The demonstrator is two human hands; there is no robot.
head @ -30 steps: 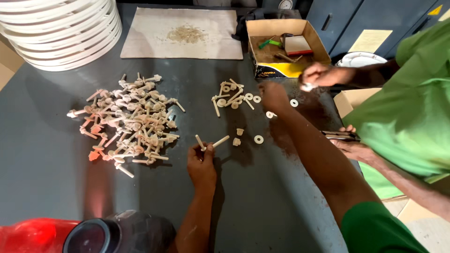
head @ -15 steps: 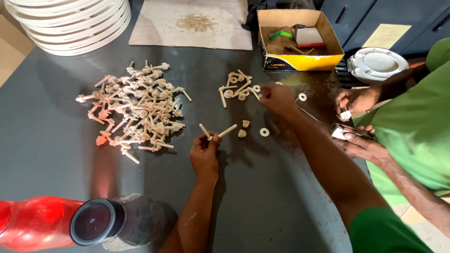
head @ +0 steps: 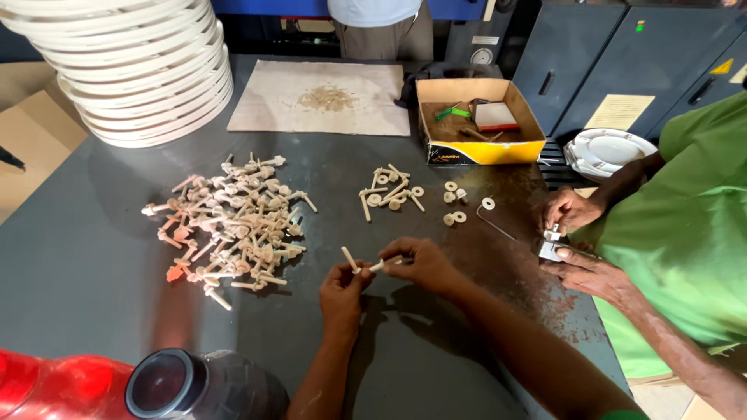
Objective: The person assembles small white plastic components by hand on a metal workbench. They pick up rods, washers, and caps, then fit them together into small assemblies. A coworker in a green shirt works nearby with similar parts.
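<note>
My left hand (head: 343, 286) pinches a cream plastic bolt (head: 349, 259) that sticks up and to the left. My right hand (head: 420, 263) holds a second cream bolt (head: 386, 264), its tip close to the left fingers. Both hands hover over the dark metal table (head: 93, 264). A big heap of cream bolts (head: 233, 222) lies to the left. A smaller group of bolts and round washers (head: 393, 194) lies just beyond my hands.
A co-worker in a green shirt at the right handles a small metal part (head: 551, 245). A yellow cardboard box (head: 478, 128), a stack of white rings (head: 132, 62), a sheet with granules (head: 327, 97), white plates (head: 611, 152) and a red container with a black cap (head: 156, 385) surround the work area.
My right hand has drawn back from the small group of parts and now meets my left hand with a bolt in it. The camera view has tilted upward.
</note>
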